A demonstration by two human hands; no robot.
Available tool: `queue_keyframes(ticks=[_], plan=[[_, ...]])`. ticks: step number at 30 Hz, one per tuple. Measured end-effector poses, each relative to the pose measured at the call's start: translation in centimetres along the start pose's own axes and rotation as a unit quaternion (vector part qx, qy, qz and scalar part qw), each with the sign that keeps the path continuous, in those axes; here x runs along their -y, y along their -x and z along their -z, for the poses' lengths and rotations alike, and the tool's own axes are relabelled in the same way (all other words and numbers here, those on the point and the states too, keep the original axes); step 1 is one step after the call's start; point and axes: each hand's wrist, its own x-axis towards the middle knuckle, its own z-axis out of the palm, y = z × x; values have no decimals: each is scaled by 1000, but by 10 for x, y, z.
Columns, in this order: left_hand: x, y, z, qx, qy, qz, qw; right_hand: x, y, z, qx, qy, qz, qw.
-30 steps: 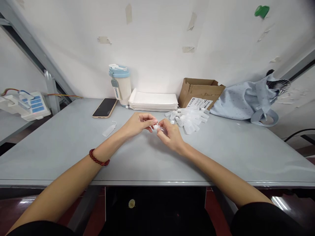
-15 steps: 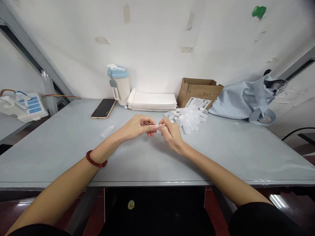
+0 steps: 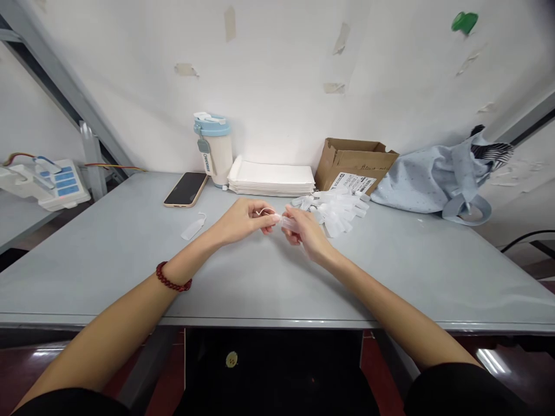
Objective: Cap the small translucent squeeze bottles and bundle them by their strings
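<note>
Over the middle of the table, my left hand point(image 3: 243, 221) pinches the end of a small translucent plastic tube with a thin white cord point(image 3: 266, 210) curving up over the fingers. My right hand point(image 3: 311, 232) is closed around the tube's clear body point(image 3: 288, 222), its fingertips almost meeting the left ones. Fingers partly hide the tube. Just beyond the right hand lies a pile of similar translucent pieces point(image 3: 340, 212). To the left of my left hand, a single such piece point(image 3: 193, 227) with a cord rests flat on the table.
On the grey table point(image 3: 260, 283) stand a blue-lidded cup point(image 3: 217, 150), a stack of white envelopes point(image 3: 273, 176) and an open cardboard box point(image 3: 358, 162). A phone point(image 3: 186, 189) lies at left. A light blue cloth bag point(image 3: 420, 179) leans on the wall at right.
My right hand has turned, its fingers now wrapping the tube's body, which shows more clearly. The cord loop stands higher above my left fingers. The whole view has shifted slightly.
</note>
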Motion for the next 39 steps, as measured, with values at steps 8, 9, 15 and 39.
queue_keyframes(ticks=[8, 9, 15, 39], plan=[[3, -5, 8, -23, 184, 64, 980, -9, -4, 8, -91, 381, 327, 860], [4, -5, 8, -23, 179, 60, 982, -9, -3, 8, -88, 373, 324, 865], [3, -2, 9, -31, 62, 25, 997, -1, -1, 4, -29, 154, 150, 976], [10, -4, 9, -24, 23, -20, 999, -17, -8, 10, -81, 296, 373, 875]])
